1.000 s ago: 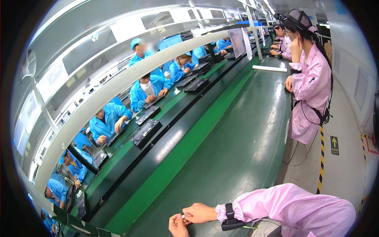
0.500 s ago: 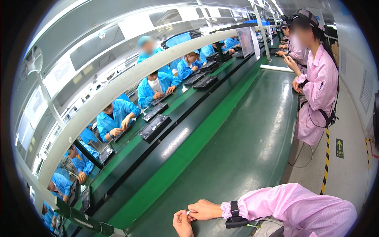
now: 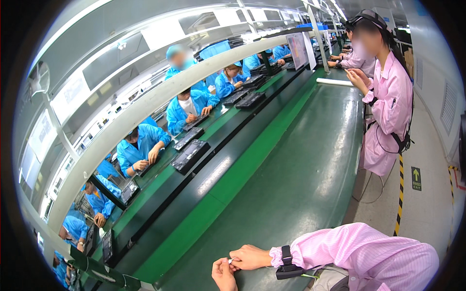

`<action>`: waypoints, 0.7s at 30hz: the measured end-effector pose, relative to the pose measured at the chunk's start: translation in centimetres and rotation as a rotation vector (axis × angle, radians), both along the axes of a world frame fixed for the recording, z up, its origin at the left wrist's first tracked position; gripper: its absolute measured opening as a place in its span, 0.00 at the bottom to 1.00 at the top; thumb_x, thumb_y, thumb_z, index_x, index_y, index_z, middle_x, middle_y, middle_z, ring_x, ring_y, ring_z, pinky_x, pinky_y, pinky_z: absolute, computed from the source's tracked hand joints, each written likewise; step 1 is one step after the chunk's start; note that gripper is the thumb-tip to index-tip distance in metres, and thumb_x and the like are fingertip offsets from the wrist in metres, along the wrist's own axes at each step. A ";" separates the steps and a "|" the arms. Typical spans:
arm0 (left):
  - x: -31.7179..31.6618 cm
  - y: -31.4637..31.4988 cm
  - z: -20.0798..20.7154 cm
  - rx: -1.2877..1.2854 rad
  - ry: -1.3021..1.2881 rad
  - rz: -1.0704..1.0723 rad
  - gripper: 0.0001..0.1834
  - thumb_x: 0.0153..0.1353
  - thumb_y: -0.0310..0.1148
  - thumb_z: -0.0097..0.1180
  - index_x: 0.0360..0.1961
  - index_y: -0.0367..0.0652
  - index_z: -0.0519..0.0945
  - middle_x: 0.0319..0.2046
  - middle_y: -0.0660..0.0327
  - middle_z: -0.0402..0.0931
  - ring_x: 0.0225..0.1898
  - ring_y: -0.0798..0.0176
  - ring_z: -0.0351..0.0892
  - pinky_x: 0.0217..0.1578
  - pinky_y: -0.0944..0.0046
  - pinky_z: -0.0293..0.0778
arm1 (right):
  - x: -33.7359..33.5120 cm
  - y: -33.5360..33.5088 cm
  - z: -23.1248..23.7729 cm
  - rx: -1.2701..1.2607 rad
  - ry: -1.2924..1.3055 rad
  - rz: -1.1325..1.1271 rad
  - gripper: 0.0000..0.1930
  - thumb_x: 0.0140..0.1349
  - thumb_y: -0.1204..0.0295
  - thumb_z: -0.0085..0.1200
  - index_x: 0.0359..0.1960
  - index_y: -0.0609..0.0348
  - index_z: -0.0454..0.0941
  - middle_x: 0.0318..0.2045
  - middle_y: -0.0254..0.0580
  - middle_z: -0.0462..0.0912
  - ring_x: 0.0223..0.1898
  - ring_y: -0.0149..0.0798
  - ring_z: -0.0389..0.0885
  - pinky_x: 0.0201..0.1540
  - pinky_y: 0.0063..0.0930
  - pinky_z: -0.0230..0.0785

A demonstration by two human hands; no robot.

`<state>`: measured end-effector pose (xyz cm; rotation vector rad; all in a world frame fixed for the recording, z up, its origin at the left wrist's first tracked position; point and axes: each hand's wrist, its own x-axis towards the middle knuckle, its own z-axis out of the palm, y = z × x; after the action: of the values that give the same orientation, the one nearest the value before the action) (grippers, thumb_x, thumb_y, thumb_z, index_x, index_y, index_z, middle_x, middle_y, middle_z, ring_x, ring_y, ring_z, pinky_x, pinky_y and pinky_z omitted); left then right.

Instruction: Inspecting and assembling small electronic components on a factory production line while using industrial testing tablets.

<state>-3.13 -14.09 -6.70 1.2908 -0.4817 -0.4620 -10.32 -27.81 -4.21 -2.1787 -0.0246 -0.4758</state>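
My left hand [image 3: 224, 275] and my right hand [image 3: 249, 257] meet over the near end of the green work surface, low in the view. Between their fingertips shows a small white piece [image 3: 230, 261], too small to name. The left fingers are closed in a pinch at it. The right hand's fingers are bent and pressed against the same spot, partly hiding it. A pink striped sleeve [image 3: 330, 247] covers my right arm, with a black strap [image 3: 287, 259] at the wrist.
The green table [image 3: 291, 184] runs far ahead, beside a dark conveyor strip [image 3: 218, 179]. Black rectangular units [image 3: 191, 156] lie beyond it, before several people in blue. A person in pink [image 3: 386, 102] stands at the right edge near a white roll [image 3: 335, 82]. A pale beam [image 3: 160, 106] crosses above.
My hands stay together around the white piece, almost still. The standing person in pink has brought both hands together at chest height. My view has shifted slightly.
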 end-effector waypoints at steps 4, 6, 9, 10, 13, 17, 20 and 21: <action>0.0 0.0 0.2 0.014 0.009 -0.001 0.08 0.63 0.30 0.46 0.39 0.36 0.72 0.30 0.60 0.76 0.29 0.69 0.75 0.30 0.72 0.73 | 0.1 0.0 0.0 0.014 -0.035 -0.008 0.10 0.54 0.70 0.47 0.20 0.63 0.67 0.14 0.50 0.74 0.18 0.54 0.73 0.23 0.41 0.64; 0.1 0.0 0.1 -0.007 0.020 -0.013 0.08 0.63 0.29 0.46 0.39 0.36 0.72 0.30 0.60 0.75 0.29 0.70 0.75 0.30 0.72 0.73 | 0.0 0.0 0.0 0.010 -0.021 -0.004 0.10 0.54 0.70 0.47 0.20 0.63 0.67 0.14 0.50 0.74 0.18 0.54 0.73 0.23 0.41 0.64; 0.0 0.1 0.2 0.006 0.041 -0.001 0.10 0.63 0.32 0.46 0.40 0.37 0.72 0.31 0.58 0.76 0.29 0.68 0.75 0.30 0.72 0.73 | 0.1 0.0 0.1 0.019 -0.028 -0.002 0.10 0.54 0.70 0.48 0.20 0.62 0.67 0.14 0.50 0.74 0.18 0.54 0.73 0.22 0.41 0.64; -0.3 0.1 0.6 0.008 0.045 0.014 0.10 0.63 0.32 0.46 0.40 0.37 0.72 0.31 0.58 0.76 0.29 0.68 0.75 0.30 0.72 0.73 | 0.2 0.2 0.1 0.034 -0.043 0.001 0.10 0.54 0.69 0.48 0.20 0.62 0.67 0.14 0.51 0.74 0.18 0.55 0.73 0.22 0.42 0.64; -0.8 -0.2 1.7 -0.001 0.095 0.040 0.07 0.63 0.29 0.47 0.36 0.35 0.70 0.22 0.62 0.72 0.22 0.71 0.72 0.25 0.73 0.72 | 0.2 0.3 -0.1 0.016 -0.033 -0.018 0.11 0.54 0.68 0.49 0.20 0.61 0.67 0.14 0.52 0.74 0.19 0.56 0.73 0.22 0.43 0.63; -0.7 -0.3 1.5 0.031 0.081 0.033 0.08 0.63 0.29 0.48 0.37 0.35 0.71 0.24 0.60 0.74 0.24 0.70 0.74 0.26 0.72 0.73 | 0.4 0.2 -0.5 -0.009 -0.046 -0.055 0.11 0.53 0.67 0.51 0.19 0.61 0.67 0.15 0.53 0.73 0.20 0.58 0.74 0.22 0.45 0.63; -0.9 -0.4 1.8 0.014 0.117 0.057 0.07 0.62 0.28 0.49 0.37 0.34 0.72 0.22 0.62 0.73 0.23 0.70 0.72 0.27 0.72 0.71 | 0.4 0.1 -0.5 -0.036 -0.004 -0.059 0.11 0.52 0.66 0.51 0.21 0.60 0.69 0.17 0.54 0.75 0.23 0.58 0.75 0.25 0.46 0.65; -0.7 -0.3 1.6 0.014 0.101 0.045 0.08 0.62 0.29 0.49 0.37 0.35 0.72 0.23 0.62 0.73 0.23 0.70 0.73 0.27 0.72 0.72 | 0.5 0.2 -0.5 -0.015 -0.004 -0.064 0.10 0.52 0.66 0.50 0.22 0.60 0.70 0.18 0.54 0.76 0.23 0.58 0.75 0.25 0.46 0.66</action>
<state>-3.83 -14.41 -5.12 1.2833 -0.3646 -0.4908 -9.81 -27.64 -4.67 -2.1990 0.0395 -0.5171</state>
